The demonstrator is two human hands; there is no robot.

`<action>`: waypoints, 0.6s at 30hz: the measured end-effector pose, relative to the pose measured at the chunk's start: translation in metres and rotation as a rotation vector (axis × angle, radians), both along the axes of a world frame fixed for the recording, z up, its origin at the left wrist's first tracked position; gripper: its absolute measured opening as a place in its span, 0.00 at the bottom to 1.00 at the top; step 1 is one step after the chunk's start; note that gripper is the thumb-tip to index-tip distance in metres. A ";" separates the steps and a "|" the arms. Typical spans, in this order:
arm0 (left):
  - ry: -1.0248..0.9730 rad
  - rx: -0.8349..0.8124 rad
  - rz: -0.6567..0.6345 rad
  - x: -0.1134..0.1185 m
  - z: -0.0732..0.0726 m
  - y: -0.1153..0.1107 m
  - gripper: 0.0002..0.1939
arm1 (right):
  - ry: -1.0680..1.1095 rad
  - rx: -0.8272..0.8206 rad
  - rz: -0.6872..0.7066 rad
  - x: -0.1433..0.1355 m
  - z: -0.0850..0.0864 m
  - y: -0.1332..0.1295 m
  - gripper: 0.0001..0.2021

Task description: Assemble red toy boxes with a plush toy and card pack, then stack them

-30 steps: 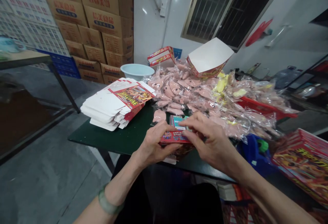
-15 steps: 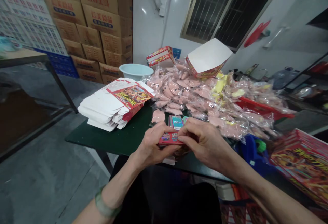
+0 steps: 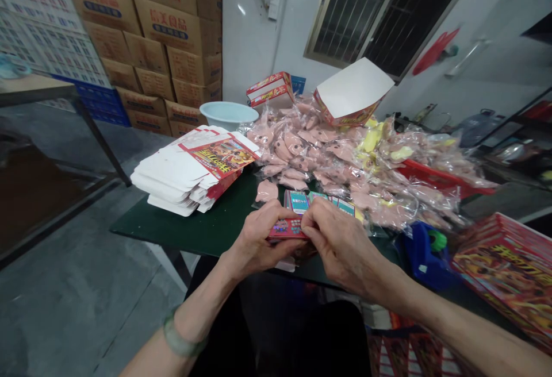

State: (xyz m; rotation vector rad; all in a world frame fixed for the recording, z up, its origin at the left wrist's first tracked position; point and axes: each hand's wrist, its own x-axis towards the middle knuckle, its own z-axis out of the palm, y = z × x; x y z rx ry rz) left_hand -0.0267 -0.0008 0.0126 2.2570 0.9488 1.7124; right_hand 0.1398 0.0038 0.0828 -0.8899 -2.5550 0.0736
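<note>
Near the table's front edge, my left hand (image 3: 263,233) grips the left end of a small red box (image 3: 287,227), thumb and fingers closed around it. My right hand (image 3: 334,233) is beside it, thumb and index finger pinched on the red box's edge. Teal-and-white cards (image 3: 298,202) stand just behind the box, and more teal cards (image 3: 342,206) show behind my right hand. A pink bagged piece (image 3: 266,191) lies to the left of the cards. The underside of the box is hidden by my hands.
Flattened white and red cartons (image 3: 172,173) are stacked at left on the green table (image 3: 172,233). Behind are a pale blue basin (image 3: 228,114) and a heap of bagged pink pieces (image 3: 302,141). A blue tape dispenser (image 3: 425,256) and red printed boxes (image 3: 509,273) stand at right.
My right hand has shifted slightly, and more teal cards show behind it. The view has moved a little. My left hand keeps its hold on the red box.
</note>
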 end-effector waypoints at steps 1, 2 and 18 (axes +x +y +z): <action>0.001 0.003 0.007 0.000 0.000 0.001 0.15 | 0.034 -0.022 0.001 0.000 0.000 0.000 0.08; 0.004 0.006 0.016 0.000 0.000 0.001 0.15 | 0.069 -0.042 0.002 0.001 0.001 0.001 0.08; 0.012 0.031 0.043 0.001 0.002 0.001 0.14 | 0.185 -0.229 -0.031 0.002 0.010 0.007 0.04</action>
